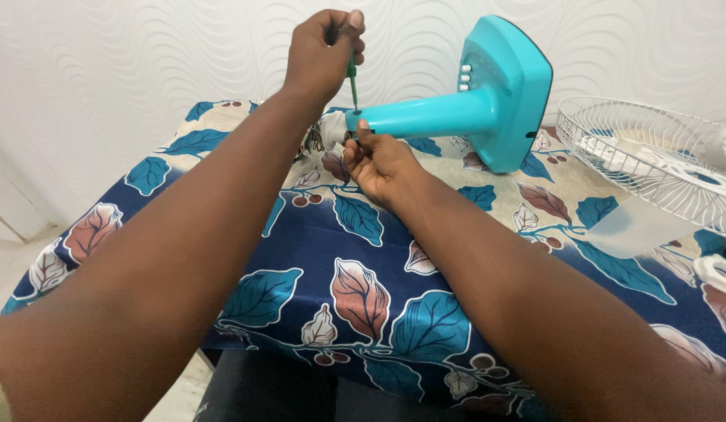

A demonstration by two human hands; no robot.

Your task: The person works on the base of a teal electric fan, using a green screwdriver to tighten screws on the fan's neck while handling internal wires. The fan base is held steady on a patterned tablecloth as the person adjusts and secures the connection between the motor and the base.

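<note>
A turquoise fan stand [488, 101] lies on its side on the leaf-patterned cloth [355, 273], base to the right, neck pointing left. My left hand [322, 53] is raised above the neck's end and grips a green-handled screwdriver [352, 76], held upright with its tip down at the neck. My right hand [378, 160] sits just below the neck's end, fingers pinched around the white part [334, 129] there, thumb touching the turquoise neck.
A white wire fan guard [652, 156] with a translucent blade [636, 227] lies at the right edge of the table. A white ring-shaped part [718, 273] rests near it. A textured white wall stands behind; the table's front edge drops off below my arms.
</note>
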